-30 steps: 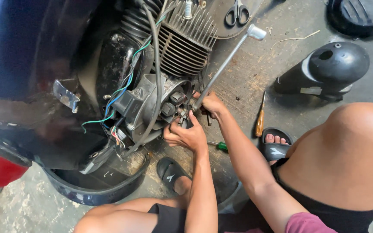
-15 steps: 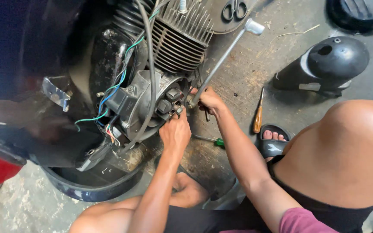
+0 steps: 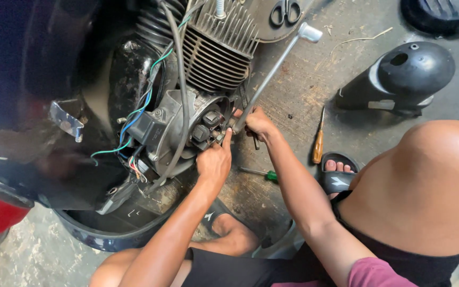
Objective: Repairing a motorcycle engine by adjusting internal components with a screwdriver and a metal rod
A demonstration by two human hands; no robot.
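the left hand (image 3: 214, 162) is closing in a loose fist, with its forefinger extending up to touch the round open housing (image 3: 203, 125) on the side of the engine; whether it is pinching a part there cannot be told. the right hand (image 3: 258, 123) is gripping the lower end of a long metal wrench (image 3: 272, 74), which is running diagonally up and to the right from the housing, ending in a socket head lying over the concrete floor (image 3: 293, 106). the housing is sitting just below the finned cylinder (image 3: 219, 48), with blue and green wires (image 3: 134, 119) trailing to its left. a wooden-handled screwdriver (image 3: 319, 146) is lying on the floor to the right of the right forearm, a green-handled screwdriver (image 3: 264, 174) is lying between the forearms, and a black cover (image 3: 405, 77) is resting well apart at upper right.
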